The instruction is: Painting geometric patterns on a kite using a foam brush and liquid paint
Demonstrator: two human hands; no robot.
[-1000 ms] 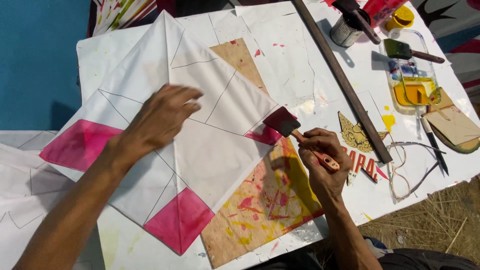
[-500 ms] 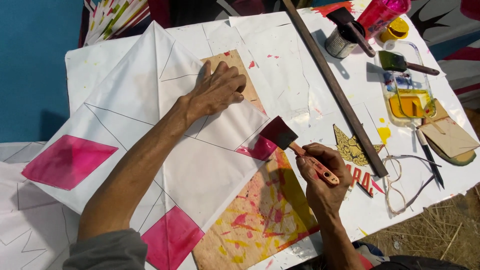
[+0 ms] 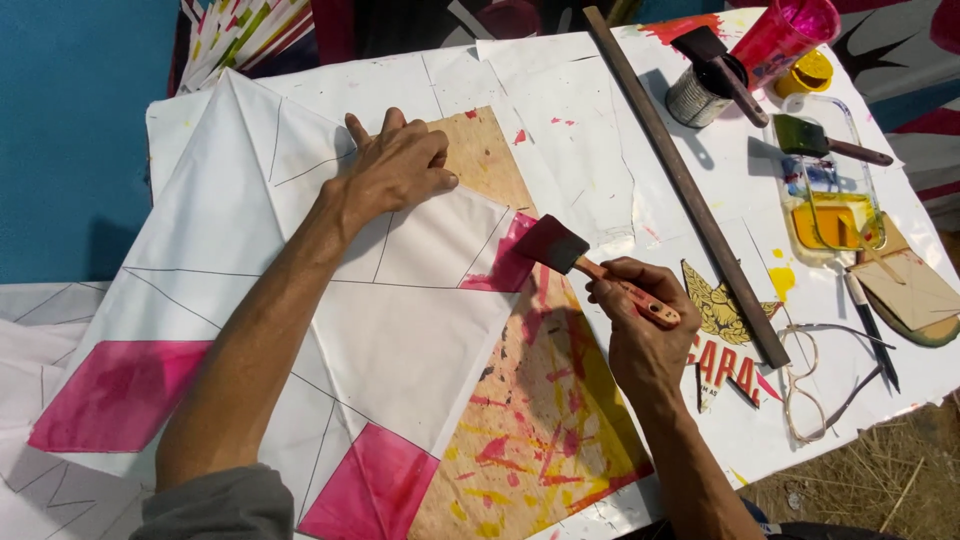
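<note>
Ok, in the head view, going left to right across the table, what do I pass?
Pink painted diamond → left hand → foam brush in the right hand → long wooden strip → paint tray holding yellow paint.

Long wooden slat [image 3: 686,190], tin can [image 3: 697,96], pink cup [image 3: 781,38], yellow paint tray [image 3: 830,200].

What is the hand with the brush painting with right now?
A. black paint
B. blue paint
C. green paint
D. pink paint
D. The right hand holds the foam brush with its tip on a fresh pink patch at the corner of the white cloth, while the left hand presses the cloth flat.
</note>
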